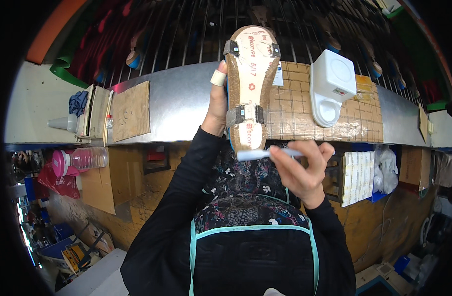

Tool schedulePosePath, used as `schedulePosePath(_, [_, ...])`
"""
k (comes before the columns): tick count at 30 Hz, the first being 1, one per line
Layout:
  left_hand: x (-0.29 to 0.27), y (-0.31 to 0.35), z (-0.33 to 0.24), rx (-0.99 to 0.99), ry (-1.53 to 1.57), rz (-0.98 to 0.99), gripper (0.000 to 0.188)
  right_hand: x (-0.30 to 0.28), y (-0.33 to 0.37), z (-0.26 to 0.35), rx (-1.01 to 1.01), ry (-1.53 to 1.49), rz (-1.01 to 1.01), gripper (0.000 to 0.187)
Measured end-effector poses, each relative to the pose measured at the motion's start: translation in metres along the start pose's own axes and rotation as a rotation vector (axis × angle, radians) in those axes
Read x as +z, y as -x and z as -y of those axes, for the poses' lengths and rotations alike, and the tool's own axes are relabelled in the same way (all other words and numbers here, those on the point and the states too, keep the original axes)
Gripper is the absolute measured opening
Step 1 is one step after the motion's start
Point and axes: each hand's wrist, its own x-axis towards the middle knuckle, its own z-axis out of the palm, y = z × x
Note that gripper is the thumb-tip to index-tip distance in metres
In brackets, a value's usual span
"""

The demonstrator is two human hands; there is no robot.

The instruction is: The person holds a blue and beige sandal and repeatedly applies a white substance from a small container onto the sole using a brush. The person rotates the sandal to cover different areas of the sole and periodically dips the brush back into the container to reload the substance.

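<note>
1. Far left, I see a translucent grey plastic cone beside a crumpled dark-blue cloth; below the bench, a clear plastic jar with a pink lid, its contents unclear to me, sits near a plain brown cardboard carton whose inside I can't see.
2. My left hand, thumb wrapped in beige tape, grips the sole's left edge; its other fingers are hidden.
3. The brown cork-edged sandal sole, with its beige, red-printed top and dark strap pieces, lies just right of that hand, long axis running away from my body, narrow end nearest me.
4. Crosswise at that narrow end sits a slim pale-blue brush-like tool; I can't tell whether it touches. I judge this crossing to be the key relation.
5. My right hand pinches the tool's handle, below and right of the sole.
6. Further right, a white plastic dispenser with a round cup hides its contents; below, a blue bin holds clear plastic bags.
</note>
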Motion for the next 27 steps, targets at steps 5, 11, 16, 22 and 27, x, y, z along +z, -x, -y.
schedulePosePath(5, [-0.013,0.002,0.003,-0.034,0.000,-0.066,0.071,-0.001,0.008,-0.002,0.231,-0.162,0.005,0.030])
schedulePosePath(11, [-0.013,0.025,0.024,-0.053,-0.132,-0.030,0.073,0.017,-0.027,-0.031,0.394,-0.041,-0.153,0.021])
schedulePosePath(16, [-0.025,0.038,0.032,-0.109,-0.276,0.148,0.086,0.022,-0.055,-0.067,0.504,0.017,-0.198,0.016])
schedulePosePath(22, [-0.037,0.024,0.031,-0.190,0.058,-0.062,0.079,0.044,-0.033,-0.043,0.321,0.020,-0.176,0.019])
schedulePosePath(27, [-0.082,-0.034,0.013,-0.238,0.555,0.130,0.082,0.034,-0.009,-0.052,0.747,-0.554,-0.165,0.014])
